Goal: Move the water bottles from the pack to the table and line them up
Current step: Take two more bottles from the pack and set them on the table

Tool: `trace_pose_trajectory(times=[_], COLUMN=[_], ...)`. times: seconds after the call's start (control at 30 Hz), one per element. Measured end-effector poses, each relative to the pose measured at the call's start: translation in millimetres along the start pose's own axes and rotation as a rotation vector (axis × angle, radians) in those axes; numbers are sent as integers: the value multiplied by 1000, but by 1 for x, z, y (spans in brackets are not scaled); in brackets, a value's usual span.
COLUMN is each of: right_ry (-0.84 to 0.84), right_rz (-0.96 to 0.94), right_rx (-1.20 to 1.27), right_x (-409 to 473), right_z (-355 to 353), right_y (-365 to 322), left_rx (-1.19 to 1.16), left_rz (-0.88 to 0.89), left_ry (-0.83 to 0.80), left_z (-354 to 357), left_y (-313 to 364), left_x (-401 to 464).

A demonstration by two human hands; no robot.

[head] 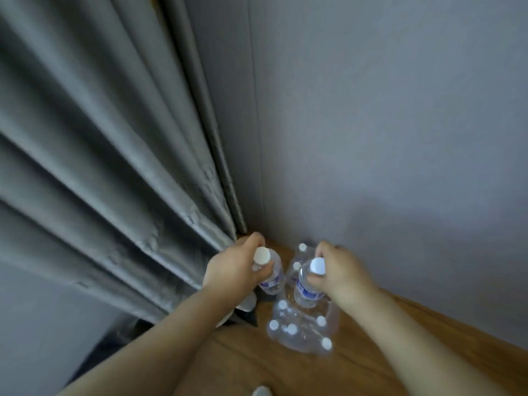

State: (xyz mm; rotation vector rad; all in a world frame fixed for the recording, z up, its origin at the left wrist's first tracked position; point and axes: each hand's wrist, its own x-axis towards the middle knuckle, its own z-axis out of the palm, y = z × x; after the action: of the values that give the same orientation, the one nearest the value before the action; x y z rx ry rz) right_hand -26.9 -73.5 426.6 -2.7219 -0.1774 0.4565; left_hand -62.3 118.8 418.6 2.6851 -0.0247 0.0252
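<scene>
Bottles in both hands above plastic-wrapped pack (pixel 303 330) on wood floor (pixel 357 367): left hand (pixel 234 267) grips one bottle (pixel 270 277) by neck, right hand (pixel 340 271) grips another (pixel 305 287) over pack; grey curtain (pixel 100 167) at left, wall (pixel 385 110) behind.

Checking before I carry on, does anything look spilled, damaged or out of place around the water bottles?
No spill shows. The pack sits on the wooden floor, its plastic wrap torn open and crumpled. The left hand and right hand each grip a bottle upright.
</scene>
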Motion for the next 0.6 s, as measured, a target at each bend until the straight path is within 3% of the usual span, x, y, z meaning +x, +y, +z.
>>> trace_pose_trajectory(times=[0.27, 0.4, 0.6], right_ry=[-59, -140, -307], right_rz=[-296, -448, -807], right_rx=[43, 73, -79], right_x=[-112, -164, -257], right_z=[-101, -116, -103], right_y=[-115, -174, -271], left_rx=[-16, -19, 0], left_rz=[-333, -538, -816], left_ry=[192, 306, 498], left_z=[-172, -229, -283], left_y=[27, 30, 34], left_x=[-148, -240, -401])
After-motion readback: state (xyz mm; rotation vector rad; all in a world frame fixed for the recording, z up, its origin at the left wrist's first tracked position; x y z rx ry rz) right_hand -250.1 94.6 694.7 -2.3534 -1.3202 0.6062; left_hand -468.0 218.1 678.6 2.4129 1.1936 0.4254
